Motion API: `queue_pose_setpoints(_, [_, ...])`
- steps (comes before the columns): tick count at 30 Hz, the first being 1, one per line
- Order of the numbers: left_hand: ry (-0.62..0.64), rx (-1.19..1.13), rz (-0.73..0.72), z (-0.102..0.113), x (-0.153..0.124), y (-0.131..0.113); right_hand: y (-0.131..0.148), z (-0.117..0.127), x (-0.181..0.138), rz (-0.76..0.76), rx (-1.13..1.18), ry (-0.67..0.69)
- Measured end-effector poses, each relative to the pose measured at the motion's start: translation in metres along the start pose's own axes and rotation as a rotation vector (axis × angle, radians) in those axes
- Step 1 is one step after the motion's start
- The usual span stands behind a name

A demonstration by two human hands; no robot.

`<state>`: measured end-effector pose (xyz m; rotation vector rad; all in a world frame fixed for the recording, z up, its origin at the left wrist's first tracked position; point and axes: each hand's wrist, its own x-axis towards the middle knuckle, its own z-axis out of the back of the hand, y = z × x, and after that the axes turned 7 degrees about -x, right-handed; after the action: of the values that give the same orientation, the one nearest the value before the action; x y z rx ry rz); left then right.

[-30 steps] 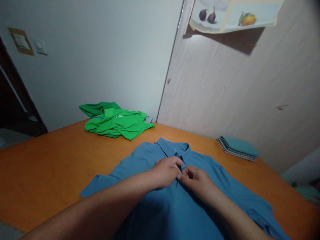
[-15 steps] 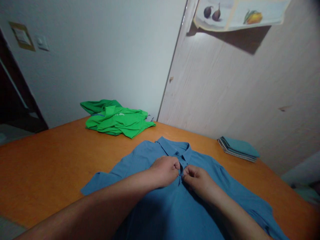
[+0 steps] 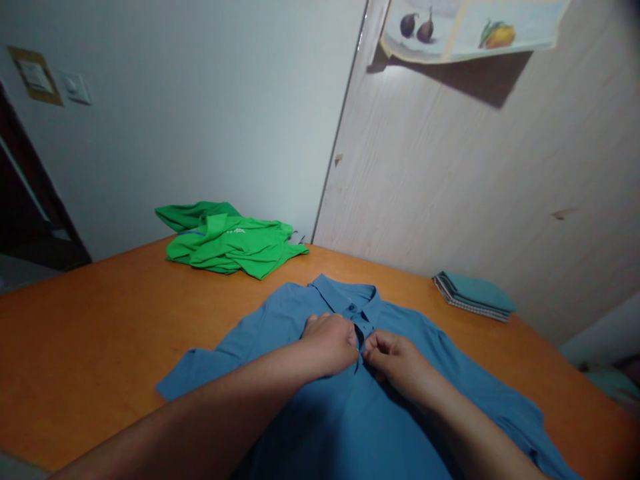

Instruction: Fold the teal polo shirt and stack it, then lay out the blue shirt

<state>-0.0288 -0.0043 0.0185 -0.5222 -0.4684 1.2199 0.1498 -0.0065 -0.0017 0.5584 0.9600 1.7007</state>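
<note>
A blue polo shirt (image 3: 280,320) lies spread face up on the orange table (image 3: 100,320), collar pointing away from me. My left hand (image 3: 330,343) is curled closed on the left edge of the shirt's button placket, just below the collar. My right hand (image 3: 395,360) pinches the right edge of the same placket, its fingertips meeting those of the left hand. One button shows just above the hands. Both forearms rest over the shirt's chest.
A crumpled green shirt (image 3: 227,240) lies at the table's far side by the grey wall. A small stack of folded teal and checked cloths (image 3: 475,295) sits at the far right by a pale wooden panel (image 3: 450,167). A fruit-printed cloth (image 3: 465,27) hangs above.
Both hands have shifted slightly down the placket while staying pinched together on it. The shirt has not moved.
</note>
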Motion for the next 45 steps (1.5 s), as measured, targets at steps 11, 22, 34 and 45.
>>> queue_pose_setpoints(11, [0.022, -0.005, -0.035, 0.000, -0.002, 0.000, 0.001, 0.002, -0.003, 0.013, 0.055, 0.003])
queue_pose_setpoints(22, [0.083, -0.290, -0.036, -0.001, 0.000, 0.008, 0.014, 0.003, -0.008, -0.063, 0.178, -0.034])
queue_pose_setpoints(34, [0.106, -0.407, 0.003, 0.000, -0.001, 0.007, 0.015, 0.006, -0.010, -0.039, 0.199, -0.036])
queue_pose_setpoints(45, [0.141, -0.535, 0.029, -0.006, -0.002, 0.008, 0.012, 0.004, -0.008, -0.033, 0.207, 0.001])
